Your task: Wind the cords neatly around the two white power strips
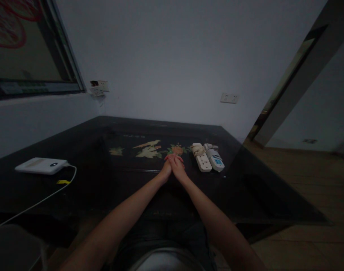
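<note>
My left hand [166, 168] and my right hand [178, 168] are clasped over the middle of the black table [98, 195], fingers interlaced and closed. No object shows between them, though the palms are hidden. Just right of my right hand lie two power strips side by side: a white power strip [205, 164] with its beige cord wound round one end, and a second power strip [217, 162] with a blue socket face and a grey cord wrapped about it. Under and beyond my fingers, a painted flower-and-bird pattern [147, 150] decorates the tabletop.
A white power bank [42, 165] lies at the table's left, its white cable [52, 194] running off the near edge. Beside the cable is a small yellow tag [63, 181]. Wall sockets [229, 98] are set above the far edge. A window [33, 49] is upper left.
</note>
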Demonstrator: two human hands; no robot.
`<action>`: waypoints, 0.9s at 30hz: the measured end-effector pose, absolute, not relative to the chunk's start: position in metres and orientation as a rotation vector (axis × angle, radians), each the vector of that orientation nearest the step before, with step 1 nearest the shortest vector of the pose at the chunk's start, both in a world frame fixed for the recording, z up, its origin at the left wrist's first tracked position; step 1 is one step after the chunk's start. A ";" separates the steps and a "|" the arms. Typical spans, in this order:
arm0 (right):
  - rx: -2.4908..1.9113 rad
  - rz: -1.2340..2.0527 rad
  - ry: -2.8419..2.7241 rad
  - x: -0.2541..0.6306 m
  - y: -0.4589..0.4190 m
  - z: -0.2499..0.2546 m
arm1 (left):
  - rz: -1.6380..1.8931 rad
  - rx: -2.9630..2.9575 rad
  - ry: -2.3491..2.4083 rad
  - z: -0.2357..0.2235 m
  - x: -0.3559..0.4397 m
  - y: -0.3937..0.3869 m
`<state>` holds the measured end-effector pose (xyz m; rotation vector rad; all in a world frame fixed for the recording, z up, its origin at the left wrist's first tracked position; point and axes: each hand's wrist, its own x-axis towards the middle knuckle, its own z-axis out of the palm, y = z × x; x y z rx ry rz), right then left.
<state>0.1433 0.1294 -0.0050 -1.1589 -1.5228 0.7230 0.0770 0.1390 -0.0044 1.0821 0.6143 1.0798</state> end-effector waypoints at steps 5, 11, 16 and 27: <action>-1.163 0.730 -1.520 0.143 0.130 -0.007 | 1.086 1.104 0.610 -0.006 0.077 0.140; -1.181 0.719 -1.517 0.142 0.133 -0.009 | 1.092 1.100 0.592 -0.010 0.079 0.144; -1.189 0.724 -1.525 0.142 0.131 -0.006 | 1.088 1.096 0.601 -0.013 0.079 0.145; -1.175 0.728 -1.519 0.142 0.129 -0.005 | 1.098 1.086 0.570 -0.011 0.078 0.144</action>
